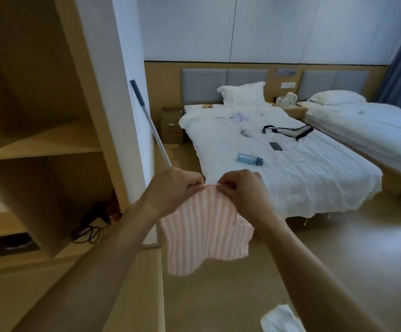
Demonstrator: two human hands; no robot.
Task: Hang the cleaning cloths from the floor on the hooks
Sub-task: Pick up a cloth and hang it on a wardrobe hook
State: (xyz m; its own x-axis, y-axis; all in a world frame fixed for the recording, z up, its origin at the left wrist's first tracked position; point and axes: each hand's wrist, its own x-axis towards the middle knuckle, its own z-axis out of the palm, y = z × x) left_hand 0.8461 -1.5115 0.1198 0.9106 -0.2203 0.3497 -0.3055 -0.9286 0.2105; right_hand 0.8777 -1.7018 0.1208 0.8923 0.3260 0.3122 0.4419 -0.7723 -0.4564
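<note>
A pink and white striped cloth (204, 233) hangs in the air in front of me, held by its top edge. My left hand (173, 190) pinches that edge on the left and my right hand (241, 188) pinches it on the right, the two hands almost touching. A white cloth (279, 319) lies on the floor at the bottom, partly behind my right forearm. No hook shows in this view.
A wooden shelf unit (51, 144) stands open on the left, with a black hair dryer and cord (94, 224) on a low shelf. A mop handle (151, 125) leans on the white wall. Two beds (290, 168) with a bottle, phone and bag fill the right.
</note>
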